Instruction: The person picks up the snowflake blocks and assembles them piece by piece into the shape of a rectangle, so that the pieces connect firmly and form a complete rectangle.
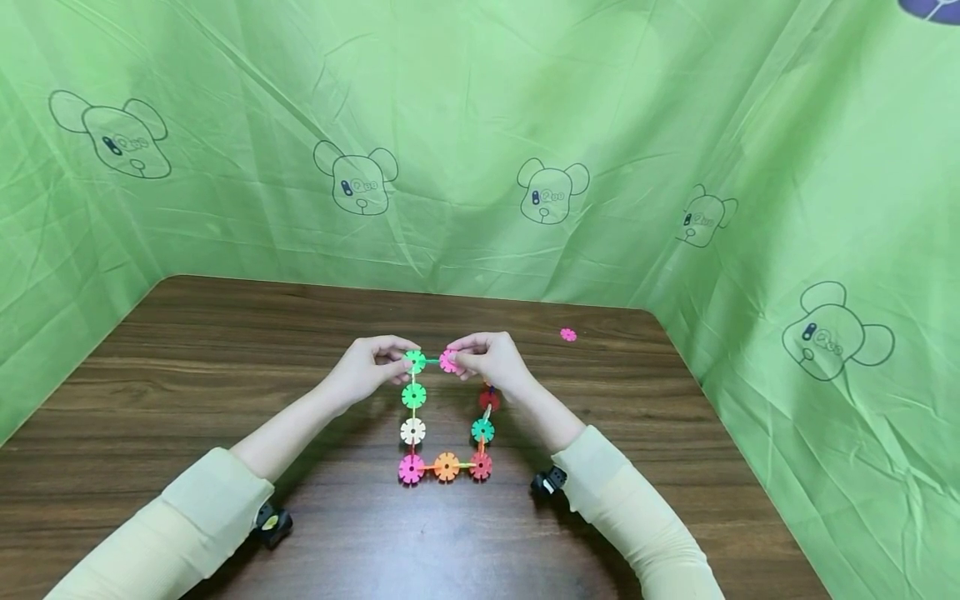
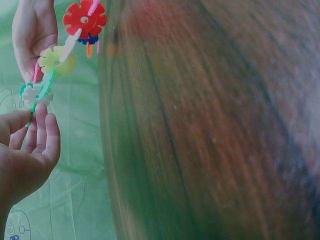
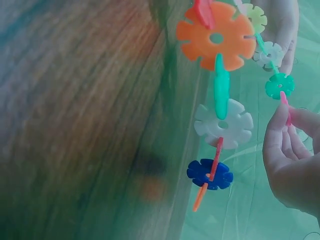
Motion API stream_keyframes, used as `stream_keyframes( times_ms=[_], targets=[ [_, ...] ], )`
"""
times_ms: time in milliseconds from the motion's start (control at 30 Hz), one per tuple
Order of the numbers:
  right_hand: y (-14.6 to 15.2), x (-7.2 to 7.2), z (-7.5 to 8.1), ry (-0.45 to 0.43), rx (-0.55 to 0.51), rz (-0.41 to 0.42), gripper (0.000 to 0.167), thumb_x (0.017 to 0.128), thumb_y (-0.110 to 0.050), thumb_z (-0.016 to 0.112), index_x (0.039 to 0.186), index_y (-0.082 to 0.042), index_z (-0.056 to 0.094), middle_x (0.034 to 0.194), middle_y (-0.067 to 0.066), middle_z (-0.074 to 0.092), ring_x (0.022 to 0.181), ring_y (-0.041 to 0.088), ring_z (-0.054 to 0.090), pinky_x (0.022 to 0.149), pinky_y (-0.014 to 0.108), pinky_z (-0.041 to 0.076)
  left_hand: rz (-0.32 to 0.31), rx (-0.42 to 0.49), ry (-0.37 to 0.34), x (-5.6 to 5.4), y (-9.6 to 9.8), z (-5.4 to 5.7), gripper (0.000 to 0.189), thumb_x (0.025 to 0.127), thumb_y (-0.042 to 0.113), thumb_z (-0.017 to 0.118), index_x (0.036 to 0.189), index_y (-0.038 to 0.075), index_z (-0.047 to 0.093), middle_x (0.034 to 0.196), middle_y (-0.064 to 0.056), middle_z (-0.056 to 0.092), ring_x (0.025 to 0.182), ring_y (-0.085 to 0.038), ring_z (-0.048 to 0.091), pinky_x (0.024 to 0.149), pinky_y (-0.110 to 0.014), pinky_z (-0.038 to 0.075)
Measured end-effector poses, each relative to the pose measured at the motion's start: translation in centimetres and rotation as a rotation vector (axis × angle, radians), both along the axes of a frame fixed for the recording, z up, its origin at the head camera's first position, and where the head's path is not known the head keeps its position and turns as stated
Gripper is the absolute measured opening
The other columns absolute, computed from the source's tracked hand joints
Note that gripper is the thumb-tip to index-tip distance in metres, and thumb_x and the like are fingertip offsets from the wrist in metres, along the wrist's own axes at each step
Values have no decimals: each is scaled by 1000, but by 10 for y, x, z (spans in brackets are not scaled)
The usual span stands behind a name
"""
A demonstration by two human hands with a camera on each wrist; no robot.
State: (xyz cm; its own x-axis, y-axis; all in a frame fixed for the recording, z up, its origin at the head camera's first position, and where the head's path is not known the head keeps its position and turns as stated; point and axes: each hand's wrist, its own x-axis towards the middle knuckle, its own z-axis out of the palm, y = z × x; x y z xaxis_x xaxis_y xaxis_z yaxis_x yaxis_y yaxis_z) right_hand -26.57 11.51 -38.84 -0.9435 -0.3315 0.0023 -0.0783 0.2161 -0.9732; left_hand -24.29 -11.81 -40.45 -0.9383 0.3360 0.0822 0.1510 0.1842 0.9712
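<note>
A chain of notched plastic snowflake discs outlines a near-rectangle in the head view. At its far left corner my left hand pinches a green disc between thumb and fingers. Opposite it, my right hand pinches a pink disc. An edge-on green disc spans the gap between them. In the right wrist view the pink disc meets a slot of the teal-green disc. The other chain end, a dark blue disc with an orange disc, stands apart from the right fingers.
One loose pink disc lies on the brown wooden table near its far right. Green fabric with printed bear faces rises behind the table and on both sides. Each wrist carries a small black camera.
</note>
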Motion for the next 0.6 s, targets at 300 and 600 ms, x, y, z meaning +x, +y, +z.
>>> stream_keyframes(
  times_ms=[300,600],
  targets=[
    [-3,2,2,-26,17,18,18,85,-5,69,101,4,70,83,18,71,57,14,64,70,51,55,38,-10,31,1,4,1,26,87,8,67,111,-1,65,88,-14,66,74,-28,68,75,-45,55],
    [-6,8,10,-76,14,45,20,86,-5,68,102,7,68,86,21,70,60,15,65,66,40,57,143,-55,103,4,9,1,17,84,12,71,99,6,72,79,-10,69,77,-45,65,72,-51,53]
  ],
)
